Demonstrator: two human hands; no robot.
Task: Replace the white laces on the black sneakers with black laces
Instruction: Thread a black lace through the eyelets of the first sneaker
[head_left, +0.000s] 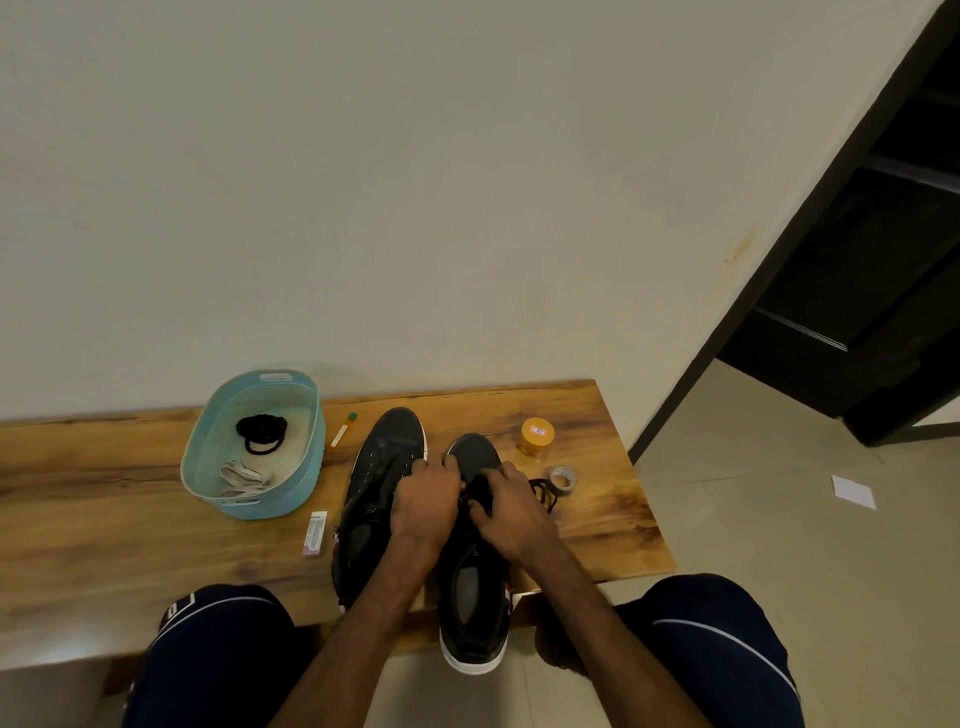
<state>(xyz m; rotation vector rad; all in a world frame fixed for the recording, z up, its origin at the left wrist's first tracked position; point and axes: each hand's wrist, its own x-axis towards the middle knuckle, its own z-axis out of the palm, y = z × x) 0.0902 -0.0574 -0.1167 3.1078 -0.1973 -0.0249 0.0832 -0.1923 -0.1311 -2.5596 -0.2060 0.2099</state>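
1. The fingers (498, 475) of the right hand (511, 512) are curled and pinch a black lace (545, 491) over the eyelet area of the right sneaker (472, 597).
2. The fingers (447, 470) of the left hand (423, 506) curl down onto the same spot. Their tips are hidden behind the hand, so I cannot tell whether they grip anything.
3. The two hands sit close together, knuckles almost touching, with both forearms reaching in from below.
4. A loose loop of the black lace trails off the right side of that sneaker onto the table (104, 493).
5. The right sneaker points away from the person, and its heel overhangs the table's front edge.
6. The left sneaker (387, 452) lies just beside it, toe angled away. Its visible eyelets are empty.
7. A roll of tape (563, 479) lies just beside the lace loop, and a yellow jar (536, 438) stands behind it.
8. A small packet (315, 533) lies left of the left sneaker. A thin tube with a green cap (343, 431) lies further back.
9. A light blue basket (200, 447) stands further left, holding a coiled black lace (261, 431) and the white laces (241, 478).
10. The person's knees, in dark shorts, frame the bottom of the view.
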